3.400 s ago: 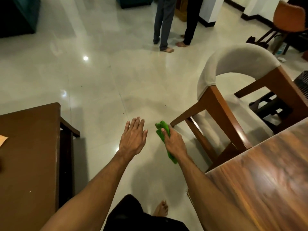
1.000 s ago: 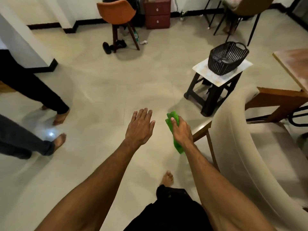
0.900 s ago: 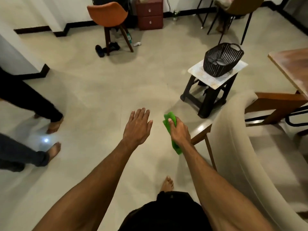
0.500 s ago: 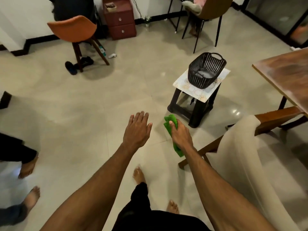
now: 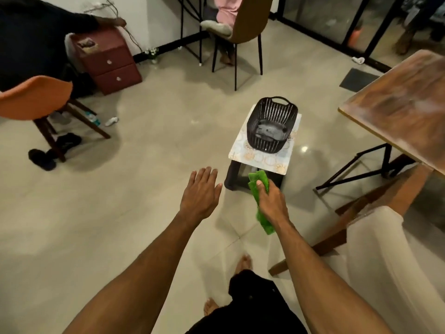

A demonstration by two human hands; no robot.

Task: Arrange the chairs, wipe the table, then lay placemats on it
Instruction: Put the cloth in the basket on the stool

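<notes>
The right hand grips a green cloth above the glossy tile floor. The left hand is beside it, fingers straight, holding nothing. The wooden counter stands far right, with a cream chair near right. Ahead, a black basket sits on a stool, holding something grey, perhaps cloth. An orange chair stands far left.

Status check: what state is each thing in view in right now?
left hand, open, holding nothing.
right hand, gripping the green cloth.
green cloth, bunched, held in air.
black basket, upright on the stool.
drawer unit, both drawers shut.
cream chair, upright.
orange chair, upright, unoccupied.
</notes>
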